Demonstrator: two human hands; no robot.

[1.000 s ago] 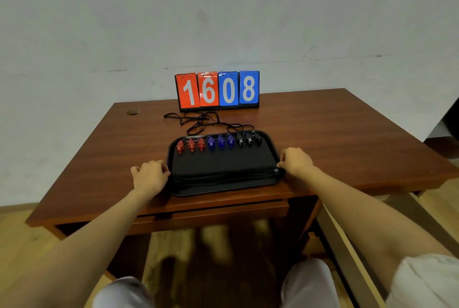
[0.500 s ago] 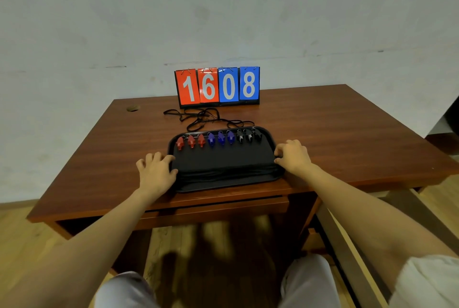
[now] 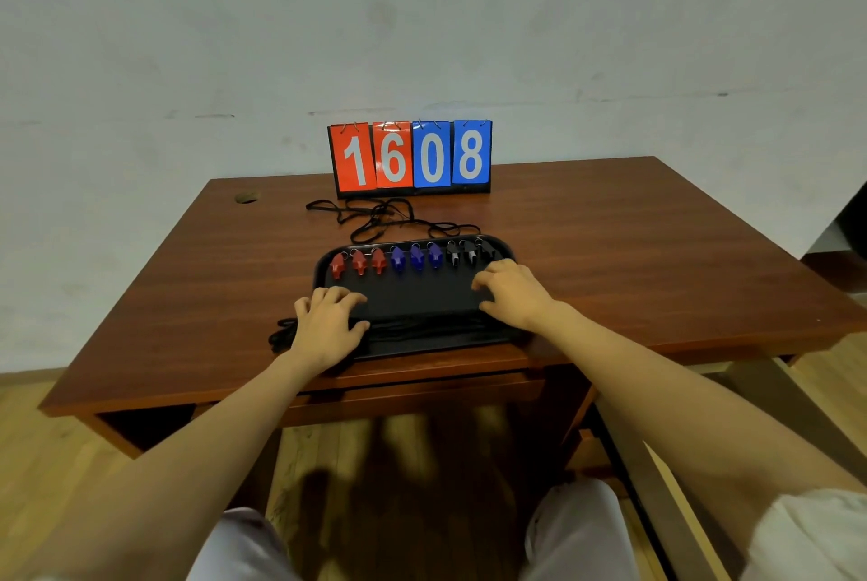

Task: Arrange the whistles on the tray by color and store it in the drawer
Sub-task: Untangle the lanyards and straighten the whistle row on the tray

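Observation:
A black tray [image 3: 422, 299] lies near the front edge of the wooden table [image 3: 633, 252]. Along its far rim stand three red whistles [image 3: 359, 261], three blue whistles [image 3: 416, 257] and black whistles [image 3: 462, 252], grouped by color from left to right. My left hand [image 3: 328, 322] rests on the tray's left side with its fingers spread. My right hand [image 3: 511, 294] rests on the tray's right side, hiding the rightmost black whistle in part. Black lanyard cords [image 3: 422, 332] lie bunched along the tray's near edge. The drawer front [image 3: 422, 397] below the tabletop looks closed.
A red and blue flip scoreboard [image 3: 410, 158] reading 1608 stands at the back of the table. Loose black cords [image 3: 375, 217] trail between it and the tray. A small round hole [image 3: 246, 198] sits at the back left. Wooden floor lies below, and a sloping board [image 3: 657, 463] stands at the right.
Both hands have moved inward from the tray's side edges onto its surface, and their fingers have uncurled. A bunch of cords now shows at the tray's left near corner.

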